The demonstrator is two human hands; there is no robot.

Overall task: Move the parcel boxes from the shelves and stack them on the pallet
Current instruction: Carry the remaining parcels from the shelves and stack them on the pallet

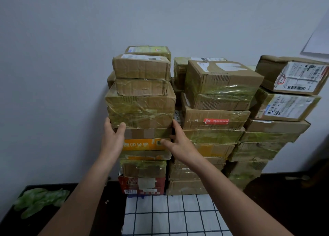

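Several taped cardboard parcel boxes stand in three stacks against the wall. In the left stack a flat brown box (147, 133) lies under a large taped box (140, 109) and on top of an orange box (142, 144). My left hand (114, 137) grips the flat box's left end, thumb on the front. My right hand (178, 143) presses its right end, thumb reaching onto the orange box. Two smaller boxes (141, 75) sit on top of the large one. The pallet is hidden under the stacks.
A middle stack (213, 114) and a right stack (277, 125) stand close beside the left one. A blue-checked white cloth (169, 216) lies in front of the stacks. Crumpled green plastic (41, 202) lies on the dark surface at lower left. A paper sheet (318, 39) hangs on the wall.
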